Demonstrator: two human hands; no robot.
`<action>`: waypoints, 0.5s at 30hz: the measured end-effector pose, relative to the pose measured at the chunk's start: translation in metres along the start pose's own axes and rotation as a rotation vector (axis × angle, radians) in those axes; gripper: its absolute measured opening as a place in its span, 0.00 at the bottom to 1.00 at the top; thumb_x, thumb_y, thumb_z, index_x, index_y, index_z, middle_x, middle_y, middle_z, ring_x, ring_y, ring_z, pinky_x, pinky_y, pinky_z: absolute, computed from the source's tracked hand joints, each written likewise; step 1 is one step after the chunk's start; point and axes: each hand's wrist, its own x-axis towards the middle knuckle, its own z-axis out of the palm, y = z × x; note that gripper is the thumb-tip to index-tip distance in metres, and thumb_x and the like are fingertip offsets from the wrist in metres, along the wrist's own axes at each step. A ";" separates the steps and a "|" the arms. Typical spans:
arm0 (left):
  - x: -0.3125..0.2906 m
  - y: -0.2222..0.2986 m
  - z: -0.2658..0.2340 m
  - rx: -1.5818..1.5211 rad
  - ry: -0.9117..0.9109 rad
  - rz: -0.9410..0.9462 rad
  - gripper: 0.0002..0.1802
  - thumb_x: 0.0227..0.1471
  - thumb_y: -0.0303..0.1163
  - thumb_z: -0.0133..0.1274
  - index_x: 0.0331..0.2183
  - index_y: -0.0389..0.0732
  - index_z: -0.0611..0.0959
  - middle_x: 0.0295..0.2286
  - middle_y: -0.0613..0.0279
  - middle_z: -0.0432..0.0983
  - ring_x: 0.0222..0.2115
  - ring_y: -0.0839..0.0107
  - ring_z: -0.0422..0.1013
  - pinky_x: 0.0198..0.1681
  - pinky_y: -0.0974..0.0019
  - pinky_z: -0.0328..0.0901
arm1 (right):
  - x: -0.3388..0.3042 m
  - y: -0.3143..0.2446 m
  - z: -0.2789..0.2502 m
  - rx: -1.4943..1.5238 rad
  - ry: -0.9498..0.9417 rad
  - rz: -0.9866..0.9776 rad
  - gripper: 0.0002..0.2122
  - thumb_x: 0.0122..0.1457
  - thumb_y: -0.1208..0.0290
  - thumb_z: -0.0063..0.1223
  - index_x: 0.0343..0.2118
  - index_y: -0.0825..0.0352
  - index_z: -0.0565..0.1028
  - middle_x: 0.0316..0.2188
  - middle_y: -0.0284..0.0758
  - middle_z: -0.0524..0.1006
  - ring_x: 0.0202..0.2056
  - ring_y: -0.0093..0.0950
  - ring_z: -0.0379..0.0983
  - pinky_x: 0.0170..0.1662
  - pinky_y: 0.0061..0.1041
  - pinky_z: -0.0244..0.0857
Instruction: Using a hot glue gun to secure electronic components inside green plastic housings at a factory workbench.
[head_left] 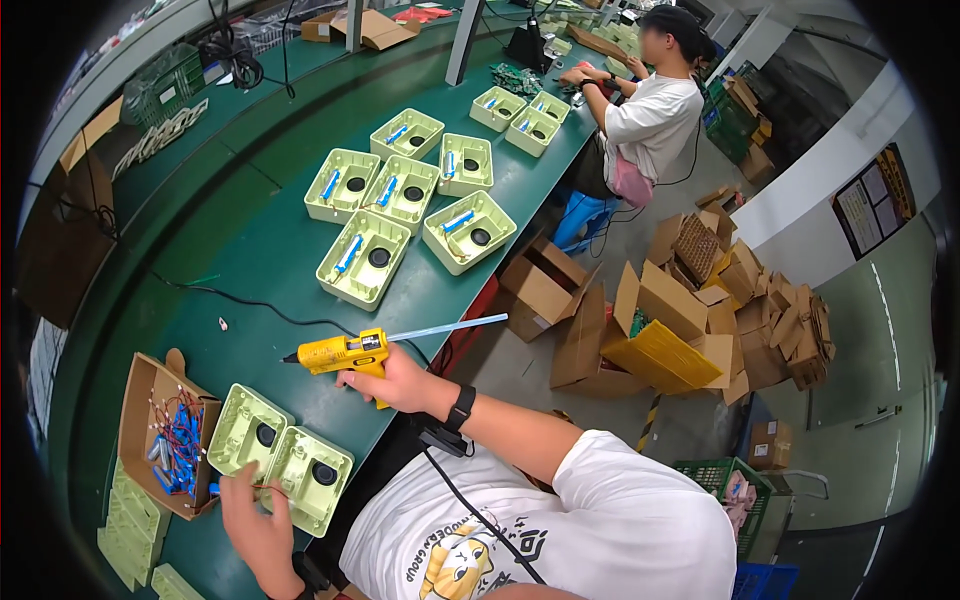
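1. My right hand (398,382) is wrapped around the grip of a yellow glue gun (342,353), fingers pressed together on the handle. The nozzle points left and a pale glue stick (450,328) juts out the back to the right. The gun hovers over the green bench (250,260), near its right edge.
2. My left hand (252,518) sits at the near edge, on two pale green shells (282,456) lying side by side. Thumb and forefinger seem to pinch a thin wire; it is too fine for me to be sure. The other fingers are curled.
3. Just left of the shells is a cardboard box (140,410) of blue cells with red wires (178,440). The tangle is too dense for me to count.
4. Pale green parts (130,525) are stacked at the near left, cut off by the dark rim.
5. Farther along the bench lie more shells (405,195), each with a blue cell and a dark round hole inside.
6. A black cord (480,515) runs from near my right wrist down across my shirt; I cannot see where it ends.
7. At the far end a co-worker (650,115) sits at the bench, hands on something I cannot make out.
8. Open cartons (700,310) are heaped on the floor to the right.
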 end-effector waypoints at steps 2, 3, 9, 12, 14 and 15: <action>0.005 0.002 0.000 0.103 -0.094 0.043 0.08 0.65 0.25 0.64 0.45 0.34 0.87 0.34 0.51 0.75 0.32 0.57 0.75 0.35 0.56 0.69 | 0.000 -0.001 0.000 0.006 0.007 -0.008 0.16 0.76 0.69 0.62 0.62 0.67 0.78 0.46 0.31 0.86 0.33 0.16 0.75 0.37 0.22 0.75; 0.005 -0.002 0.000 0.101 -0.122 0.029 0.08 0.65 0.25 0.65 0.45 0.35 0.87 0.34 0.51 0.74 0.31 0.56 0.75 0.34 0.55 0.69 | 0.000 -0.001 0.001 0.011 0.009 -0.006 0.16 0.76 0.69 0.62 0.62 0.67 0.78 0.47 0.31 0.86 0.33 0.16 0.75 0.37 0.22 0.75; 0.006 0.002 0.009 0.027 -0.144 -0.018 0.07 0.61 0.23 0.68 0.41 0.35 0.87 0.31 0.54 0.74 0.27 0.58 0.71 0.33 0.56 0.67 | -0.001 -0.005 0.003 0.030 0.019 -0.018 0.17 0.76 0.68 0.62 0.63 0.67 0.79 0.47 0.30 0.86 0.33 0.16 0.75 0.38 0.22 0.75; 0.009 0.006 0.024 0.005 -0.130 0.017 0.08 0.61 0.23 0.69 0.42 0.34 0.87 0.32 0.54 0.74 0.26 0.60 0.70 0.32 0.57 0.66 | 0.001 0.000 0.001 0.029 0.022 -0.026 0.17 0.75 0.66 0.65 0.62 0.67 0.79 0.46 0.30 0.87 0.34 0.16 0.77 0.36 0.21 0.76; 0.010 0.008 0.029 -0.006 -0.122 0.030 0.09 0.61 0.23 0.69 0.43 0.34 0.87 0.32 0.54 0.74 0.26 0.60 0.69 0.32 0.58 0.66 | 0.002 -0.001 0.001 0.032 0.017 -0.025 0.17 0.75 0.67 0.64 0.61 0.67 0.79 0.46 0.30 0.87 0.34 0.16 0.77 0.36 0.21 0.76; 0.010 0.009 0.031 -0.036 -0.108 0.012 0.10 0.63 0.23 0.67 0.46 0.34 0.87 0.33 0.55 0.75 0.26 0.62 0.69 0.31 0.58 0.66 | 0.002 -0.002 0.001 0.036 0.017 -0.026 0.16 0.75 0.67 0.64 0.61 0.67 0.79 0.46 0.30 0.87 0.34 0.16 0.77 0.36 0.21 0.75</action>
